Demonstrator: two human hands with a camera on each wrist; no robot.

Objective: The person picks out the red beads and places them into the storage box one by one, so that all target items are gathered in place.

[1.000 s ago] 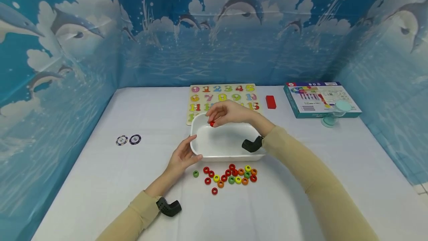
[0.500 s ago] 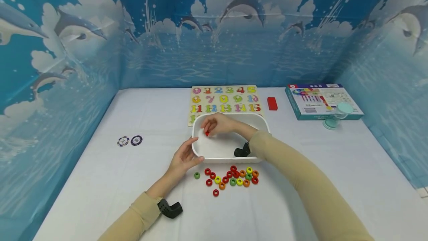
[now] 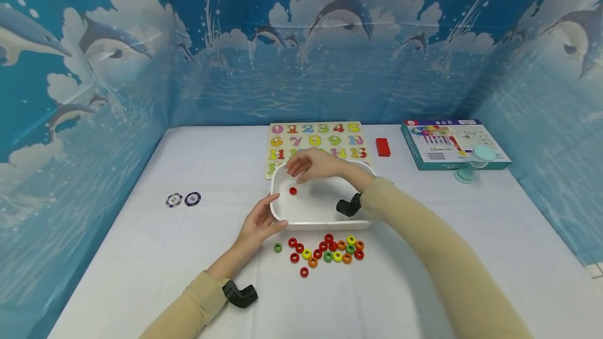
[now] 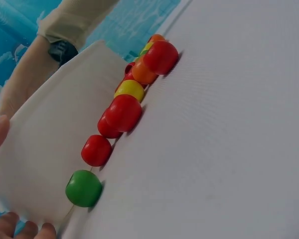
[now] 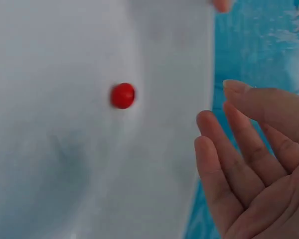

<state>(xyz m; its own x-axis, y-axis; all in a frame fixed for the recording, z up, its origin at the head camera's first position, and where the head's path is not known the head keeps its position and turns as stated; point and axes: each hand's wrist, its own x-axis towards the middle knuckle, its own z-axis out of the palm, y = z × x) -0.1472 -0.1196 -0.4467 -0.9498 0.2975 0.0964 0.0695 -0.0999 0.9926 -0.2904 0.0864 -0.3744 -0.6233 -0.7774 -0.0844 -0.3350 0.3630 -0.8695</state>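
Observation:
A white plastic tray sits in the middle of the table. My left hand grips its left end, thumb along the front wall and fingers at the side rim; thumb and fingertips also show against the wall in the left wrist view. Inside lies one red bead, seen in the right wrist view on the tray floor near the side wall. Above the far left part of the tray hovers my right hand, fingers loosely bent and nothing between them. Several loose red beads, plus green, yellow and orange ones, lie before the tray.
Behind the tray lies a number puzzle board, partly covered by the right hand. A red block, a boxed toy and a mint-green hourglass-shaped item are at back right. Two round chips lie at left.
The right hand lowered the red bead into the tray, let it go, then rose back up and away. The left hand has stayed on the tray's left end.

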